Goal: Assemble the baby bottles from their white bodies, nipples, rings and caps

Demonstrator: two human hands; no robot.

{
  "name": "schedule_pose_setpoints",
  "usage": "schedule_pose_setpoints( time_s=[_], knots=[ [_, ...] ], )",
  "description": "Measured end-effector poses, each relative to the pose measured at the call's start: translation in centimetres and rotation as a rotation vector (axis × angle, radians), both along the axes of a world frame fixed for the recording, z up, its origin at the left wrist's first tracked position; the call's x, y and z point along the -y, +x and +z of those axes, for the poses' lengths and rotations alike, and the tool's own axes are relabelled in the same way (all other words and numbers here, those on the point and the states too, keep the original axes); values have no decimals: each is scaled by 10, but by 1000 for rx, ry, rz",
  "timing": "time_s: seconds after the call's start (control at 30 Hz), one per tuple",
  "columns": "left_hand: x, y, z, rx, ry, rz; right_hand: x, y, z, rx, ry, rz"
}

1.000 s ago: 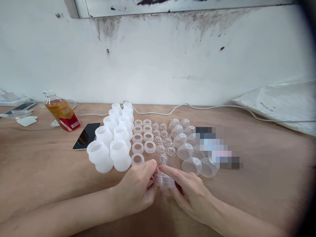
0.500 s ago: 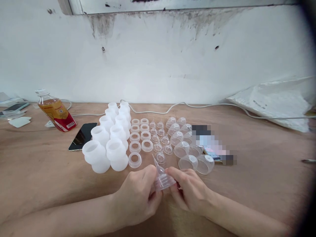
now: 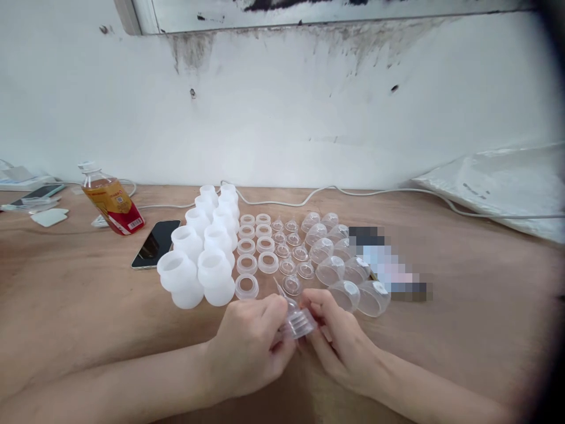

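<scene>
Between my hands is a clear ribbed collar (image 3: 300,324) with a pointed clear nipple rising out of it. My left hand (image 3: 256,338) is closed on its left side, and the fingers of my right hand (image 3: 338,335) pinch its right edge. Beyond them stand two rows of frosted white bottles (image 3: 216,268). To their right lie translucent rings (image 3: 246,286), then small clear nipples (image 3: 292,285) on round bases. Farther right, clear domed caps (image 3: 374,297) rest tilted on the table.
A drink bottle (image 3: 113,203) leans at the left near a black phone (image 3: 156,244). A pale cable (image 3: 282,204) runs along the wall. A pixelated item (image 3: 391,265) lies right of the caps, and a plastic bag (image 3: 485,182) sits at the back right.
The ribbed collar is tilted more, and the fingers of my right hand have shifted on its edge. The whole view has moved slightly, so the table items appear farther right.
</scene>
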State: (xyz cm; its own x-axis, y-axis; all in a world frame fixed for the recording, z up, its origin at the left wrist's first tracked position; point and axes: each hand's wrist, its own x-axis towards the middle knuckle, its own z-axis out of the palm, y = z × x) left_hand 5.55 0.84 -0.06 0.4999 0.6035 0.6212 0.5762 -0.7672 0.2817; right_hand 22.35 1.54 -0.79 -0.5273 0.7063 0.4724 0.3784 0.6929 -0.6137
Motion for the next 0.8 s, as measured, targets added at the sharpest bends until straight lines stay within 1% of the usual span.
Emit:
schedule_pose_setpoints(
  time_s=[0.07, 0.13, 0.2, 0.27, 0.33, 0.4, 0.43, 0.47, 0.5, 0.57, 0.6, 0.67, 0.73, 0.8],
  knots=[
    [-1, -2, 5, -103, 123, 21, 1, 2, 2, -98, -299, 109],
    [-2, -4, 11, -230, 254, 22, 2, 3, 2, -225, -549, 228],
    [-1, -5, 16, -327, 317, 41, 3, 4, 1, -353, -743, 341],
    [2, -5, 22, -397, 327, 68, 3, 3, 0, -431, -863, 389],
    [10, -7, 29, -436, 295, 98, 2, 2, -2, -465, -900, 369],
    [17, -15, 40, -423, 253, 131, 1, 0, -3, -478, -878, 325],
    [20, -21, 45, -397, 262, 142, 1, 0, -4, -477, -859, 309],
    [22, -29, 51, -371, 295, 190, 0, -1, -4, -467, -839, 295],
    [22, -38, 56, -351, 330, 264, 0, -1, -4, -455, -816, 281],
    [17, -57, 63, -356, 385, 486, -1, -2, -4, -429, -780, 259],
    [14, -64, 64, -375, 400, 573, -1, -3, -4, -422, -768, 252],
    [5, -75, 62, -405, 411, 659, -1, -4, -3, -417, -757, 237],
    [-2, -79, 56, -417, 408, 669, -1, -4, -3, -416, -758, 230],
    [-7, -78, 50, -418, 407, 653, -1, -4, -3, -423, -758, 235]
  ],
)
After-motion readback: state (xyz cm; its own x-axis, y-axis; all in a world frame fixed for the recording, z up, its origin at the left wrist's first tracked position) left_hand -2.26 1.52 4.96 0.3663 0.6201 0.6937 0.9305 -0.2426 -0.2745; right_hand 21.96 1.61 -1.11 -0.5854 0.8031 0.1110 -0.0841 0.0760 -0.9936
